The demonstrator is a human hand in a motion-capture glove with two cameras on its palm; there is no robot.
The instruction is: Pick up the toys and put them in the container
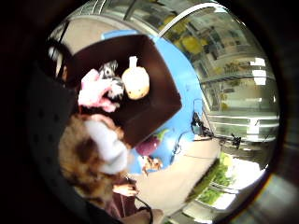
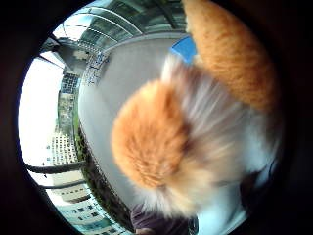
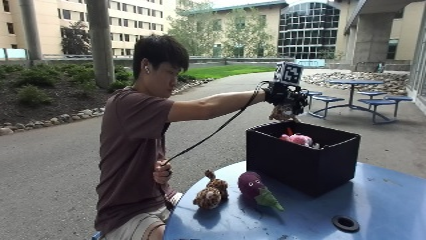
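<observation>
— Item in hand?
— My right hand [image 3: 285, 98] grips an orange-and-white plush toy [image 3: 284, 114], directly above the black container [image 3: 303, 156].
— Remaining?
— Eggplant plush [image 3: 256, 189] and spotted plush [image 3: 210, 191], on counter [image 3: 373, 200] beside it.

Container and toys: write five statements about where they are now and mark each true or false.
1. The gloved right hand holds a furry orange-and-white toy above the black container. True.
2. The container is empty. False: a pink toy already lies inside, and the little finger side palm view also shows a round yellow toy in it.
3. The purple eggplant toy lies on the blue table, outside the container. True.
4. The spotted brown toy is in the container. False: it sits on the table beside the eggplant toy.
5. The container lies tipped on its side. False: it stands upright with its opening upward.
</observation>
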